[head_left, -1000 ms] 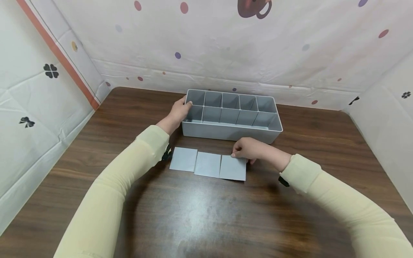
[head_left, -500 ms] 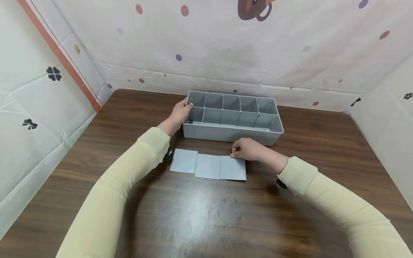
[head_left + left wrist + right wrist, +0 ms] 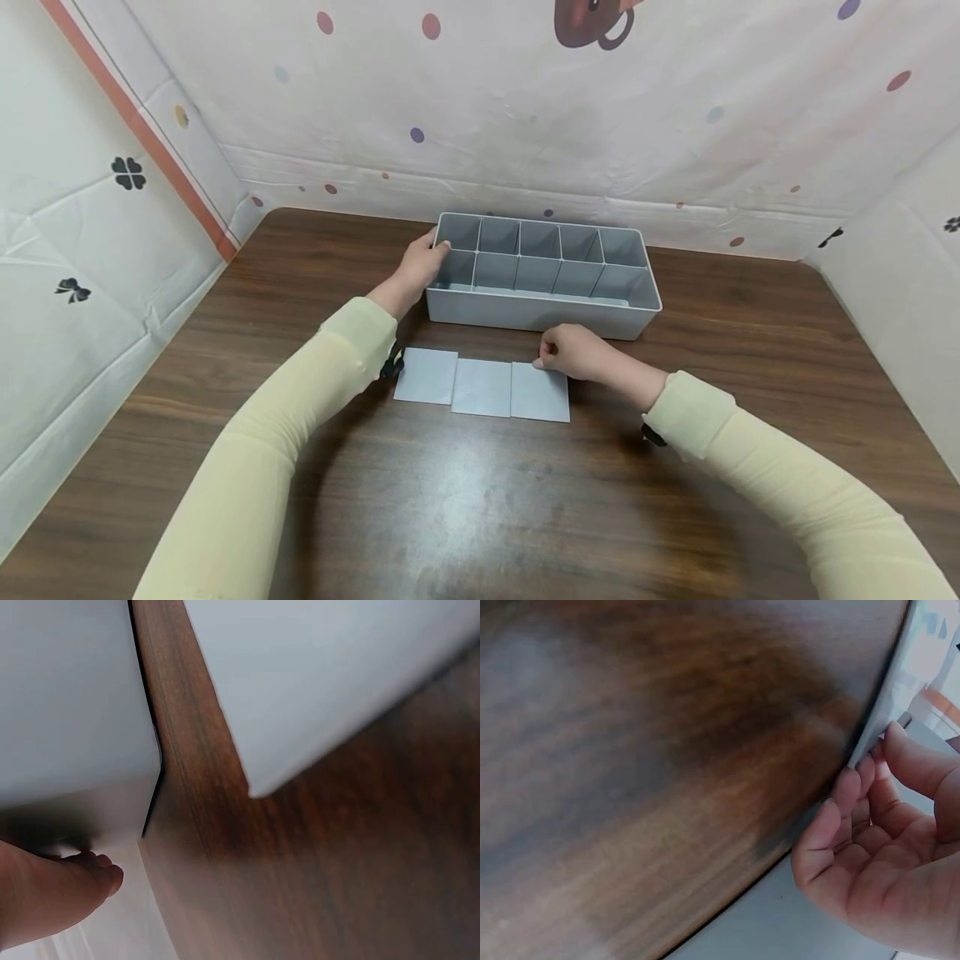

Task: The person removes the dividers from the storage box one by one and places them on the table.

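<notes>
A grey divided storage box [image 3: 543, 312] stands at the back of the table, with two rows of compartments. My left hand [image 3: 420, 262] grips its left end, thumb over the rim; in the left wrist view the fingers [image 3: 101, 876] wrap its end wall. Before the box, three flat grey panels lie side by side: a left panel [image 3: 425, 377], a middle panel [image 3: 482, 389] and a right panel [image 3: 540, 397]. My right hand [image 3: 574, 352] pinches the right panel's far edge between thumb and curled fingers, as the right wrist view shows with the panel [image 3: 889, 690] seen edge-on.
The dark wood table [image 3: 450, 517] reflects light near its middle. Behind it hangs a pale patterned cloth [image 3: 510, 142], close to the box's rear side. A similar cloth [image 3: 67, 233] covers the left side. The right hand is just in front of the box's front wall.
The right panel's near edge has sunk a little and the dark gap beneath it has narrowed. My right hand stays at its far edge; my left hand keeps its grip on the box.
</notes>
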Action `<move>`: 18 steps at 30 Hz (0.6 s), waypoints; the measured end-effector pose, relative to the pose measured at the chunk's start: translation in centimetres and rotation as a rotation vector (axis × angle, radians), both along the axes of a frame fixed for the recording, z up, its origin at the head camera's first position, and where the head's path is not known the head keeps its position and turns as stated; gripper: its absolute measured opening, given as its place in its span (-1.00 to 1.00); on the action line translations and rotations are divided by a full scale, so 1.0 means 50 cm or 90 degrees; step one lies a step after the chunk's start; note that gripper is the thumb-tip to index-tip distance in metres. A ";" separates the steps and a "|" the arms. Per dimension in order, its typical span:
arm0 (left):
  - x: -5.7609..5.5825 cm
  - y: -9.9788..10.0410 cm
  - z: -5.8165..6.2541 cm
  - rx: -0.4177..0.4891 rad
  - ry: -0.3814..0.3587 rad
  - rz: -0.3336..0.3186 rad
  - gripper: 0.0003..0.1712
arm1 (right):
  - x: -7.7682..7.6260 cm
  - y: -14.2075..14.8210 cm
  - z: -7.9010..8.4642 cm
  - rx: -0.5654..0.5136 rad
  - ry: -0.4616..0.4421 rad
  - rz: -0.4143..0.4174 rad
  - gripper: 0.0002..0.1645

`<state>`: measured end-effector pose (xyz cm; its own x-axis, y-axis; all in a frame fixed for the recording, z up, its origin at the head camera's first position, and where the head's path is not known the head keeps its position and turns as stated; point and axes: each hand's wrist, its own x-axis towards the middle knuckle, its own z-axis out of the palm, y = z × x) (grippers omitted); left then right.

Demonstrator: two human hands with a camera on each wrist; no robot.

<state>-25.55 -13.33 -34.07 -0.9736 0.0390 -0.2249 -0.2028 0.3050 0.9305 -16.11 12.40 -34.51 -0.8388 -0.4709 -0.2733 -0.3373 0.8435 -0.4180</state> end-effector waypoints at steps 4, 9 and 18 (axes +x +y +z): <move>-0.001 0.001 -0.001 0.001 -0.003 0.001 -0.34 | 0.003 -0.001 -0.002 -0.007 0.007 -0.004 -0.71; 0.000 0.002 -0.002 0.005 0.000 -0.001 -0.34 | 0.005 -0.001 -0.006 -0.005 0.012 -0.011 -0.73; -0.001 -0.001 -0.003 0.011 0.009 -0.003 -0.35 | 0.005 0.001 -0.009 -0.017 0.027 -0.005 -0.73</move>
